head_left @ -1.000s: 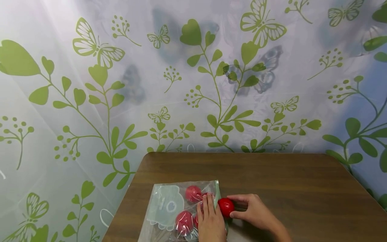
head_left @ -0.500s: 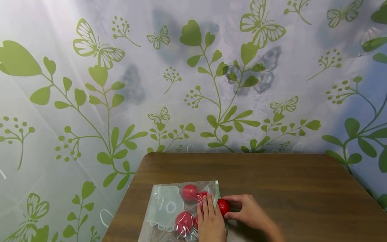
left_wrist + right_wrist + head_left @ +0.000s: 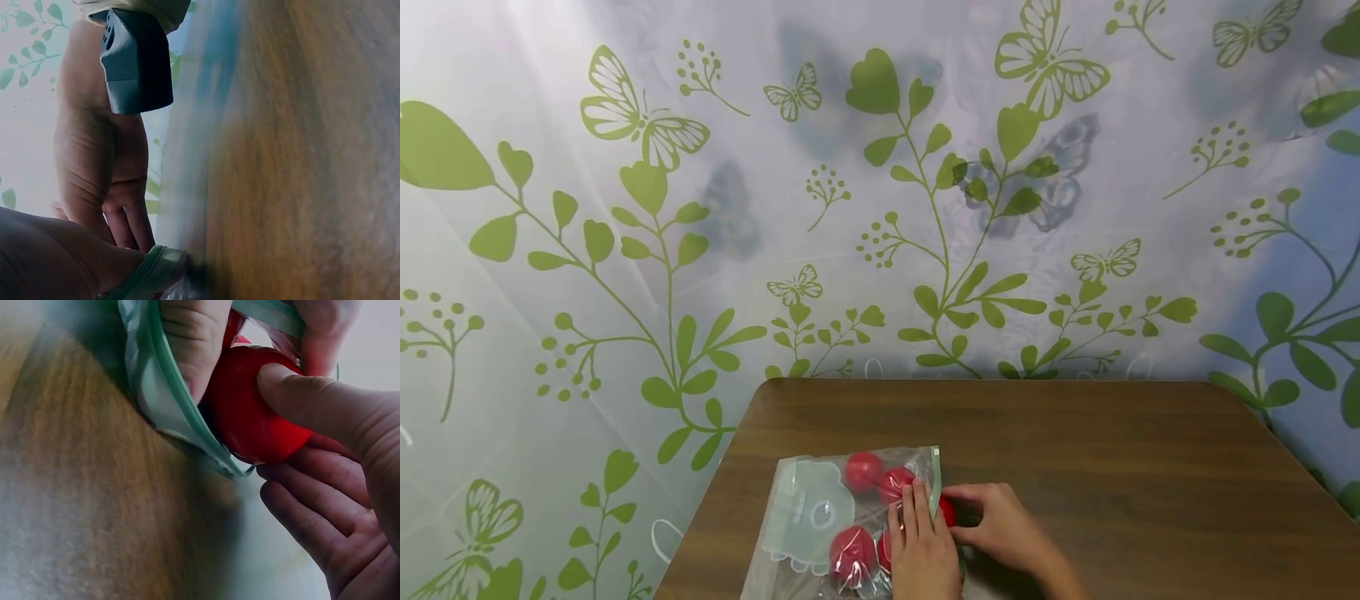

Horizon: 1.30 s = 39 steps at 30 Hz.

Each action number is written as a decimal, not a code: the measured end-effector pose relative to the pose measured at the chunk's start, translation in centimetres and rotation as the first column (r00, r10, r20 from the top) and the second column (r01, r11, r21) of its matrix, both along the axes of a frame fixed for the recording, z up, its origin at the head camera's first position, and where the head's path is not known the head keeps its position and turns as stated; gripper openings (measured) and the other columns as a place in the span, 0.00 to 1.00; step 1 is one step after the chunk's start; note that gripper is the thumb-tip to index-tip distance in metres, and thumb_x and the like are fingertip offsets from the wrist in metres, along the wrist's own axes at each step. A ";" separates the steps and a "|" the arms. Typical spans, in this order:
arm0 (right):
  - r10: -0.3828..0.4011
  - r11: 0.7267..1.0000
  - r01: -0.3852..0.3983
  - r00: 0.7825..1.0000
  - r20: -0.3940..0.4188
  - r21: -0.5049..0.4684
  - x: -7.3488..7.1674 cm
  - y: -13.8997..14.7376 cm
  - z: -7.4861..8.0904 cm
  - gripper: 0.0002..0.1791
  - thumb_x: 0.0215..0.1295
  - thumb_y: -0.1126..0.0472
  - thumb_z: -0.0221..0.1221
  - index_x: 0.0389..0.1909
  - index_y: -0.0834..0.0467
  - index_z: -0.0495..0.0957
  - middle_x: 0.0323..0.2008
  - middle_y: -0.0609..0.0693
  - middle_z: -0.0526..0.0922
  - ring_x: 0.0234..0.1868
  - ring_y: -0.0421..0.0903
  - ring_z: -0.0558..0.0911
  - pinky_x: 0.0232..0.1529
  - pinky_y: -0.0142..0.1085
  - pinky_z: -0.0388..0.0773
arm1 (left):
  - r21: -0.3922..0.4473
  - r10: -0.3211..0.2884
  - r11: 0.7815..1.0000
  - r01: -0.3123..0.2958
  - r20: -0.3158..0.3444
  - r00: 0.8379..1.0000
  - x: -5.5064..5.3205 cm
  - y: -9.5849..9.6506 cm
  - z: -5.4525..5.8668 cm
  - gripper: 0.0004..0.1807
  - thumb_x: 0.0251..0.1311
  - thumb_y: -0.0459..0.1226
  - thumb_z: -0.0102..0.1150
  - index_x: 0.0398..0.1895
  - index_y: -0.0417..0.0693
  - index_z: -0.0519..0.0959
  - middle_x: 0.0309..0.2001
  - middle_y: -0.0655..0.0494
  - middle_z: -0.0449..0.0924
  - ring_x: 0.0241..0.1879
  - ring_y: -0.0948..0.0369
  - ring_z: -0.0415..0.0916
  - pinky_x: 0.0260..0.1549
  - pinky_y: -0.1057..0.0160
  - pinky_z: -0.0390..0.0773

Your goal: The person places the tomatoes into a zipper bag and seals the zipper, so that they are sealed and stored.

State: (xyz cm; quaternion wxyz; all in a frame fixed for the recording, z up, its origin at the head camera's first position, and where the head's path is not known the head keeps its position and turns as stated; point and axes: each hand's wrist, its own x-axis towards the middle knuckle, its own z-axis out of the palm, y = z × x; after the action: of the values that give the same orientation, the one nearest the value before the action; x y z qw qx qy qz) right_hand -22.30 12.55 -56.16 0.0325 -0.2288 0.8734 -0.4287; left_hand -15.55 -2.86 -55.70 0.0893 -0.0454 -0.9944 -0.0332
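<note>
A clear zip bag point(image 3: 782, 575) with a green zip edge lies on the table, several red balls point(image 3: 852, 557) inside it. My left hand point(image 3: 921, 542) lies over its mouth, fingers straight on top. In the right wrist view the left thumb point(image 3: 197, 350) is inside the opening, with the upper zip strip point(image 3: 272, 314) between thumb and fingers. My right hand point(image 3: 1000, 521) holds another smooth red ball point(image 3: 250, 412) between thumb and fingers, partly inside the mouth. From the head, mostly the ball's right side shows; the left hand and zip edge hide the rest.
The brown wooden table point(image 3: 1112, 467) extends right of and behind the bag. A curtain point(image 3: 880, 208) with green leaves and butterflies hangs behind it. In the left wrist view, a dark device point(image 3: 137, 69) sits on the right wrist.
My right hand has moved left, pushing its red ball farther into the bag's mouth. The balls inside have shifted left, one coming out from behind the left fingers. The left hand stays in place.
</note>
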 end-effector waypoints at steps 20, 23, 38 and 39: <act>0.004 1.000 -0.003 0.999 -0.053 0.009 0.5 -0.1 0.6 0.23 0.64 0.51 0.79 0.57 0.55 0.91 0.55 0.51 0.93 0.54 0.50 0.93 0.55 0.48 0.90 | 0.004 -0.001 1.000 0.002 -0.056 0.998 0.3 0.0 0.3 0.32 0.67 0.41 0.70 0.72 0.41 0.78 0.81 0.41 0.68 0.82 0.46 0.65 0.79 0.39 0.66; -0.004 0.999 0.007 0.997 -0.074 0.034 0.5 -0.5 0.6 0.23 0.64 0.50 0.79 0.57 0.55 0.91 0.54 0.50 0.93 0.54 0.48 0.92 0.56 0.48 0.90 | 0.002 0.005 1.000 -0.005 -0.089 0.996 0.4 0.0 0.3 0.31 0.67 0.40 0.69 0.72 0.39 0.78 0.81 0.41 0.69 0.81 0.46 0.66 0.78 0.40 0.67; -0.125 0.992 0.119 0.981 -0.145 -0.051 0.4 -2.8 -0.9 0.19 0.55 0.57 0.82 0.49 0.49 0.94 0.48 0.42 0.95 0.49 0.36 0.89 0.54 0.39 0.88 | -0.026 0.029 0.999 -0.038 -0.271 0.962 0.4 0.4 -0.9 0.27 0.62 0.37 0.68 0.65 0.42 0.83 0.76 0.41 0.75 0.78 0.46 0.72 0.74 0.42 0.73; -0.128 0.991 0.120 0.981 -0.148 -0.059 0.3 -2.9 -1.0 0.19 0.55 0.57 0.82 0.49 0.48 0.94 0.47 0.41 0.95 0.48 0.35 0.89 0.53 0.38 0.88 | -0.025 0.027 0.999 -0.035 -0.259 0.966 0.4 0.4 -0.7 0.28 0.61 0.37 0.69 0.66 0.41 0.82 0.77 0.40 0.74 0.78 0.46 0.71 0.74 0.41 0.72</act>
State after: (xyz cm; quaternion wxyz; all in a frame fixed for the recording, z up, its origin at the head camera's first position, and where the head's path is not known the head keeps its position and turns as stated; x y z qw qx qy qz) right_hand -21.99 9.69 -57.16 -0.0665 -0.2064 0.8749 -0.4331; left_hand -15.19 -2.46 -56.44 0.2181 -0.0351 -0.9752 -0.0111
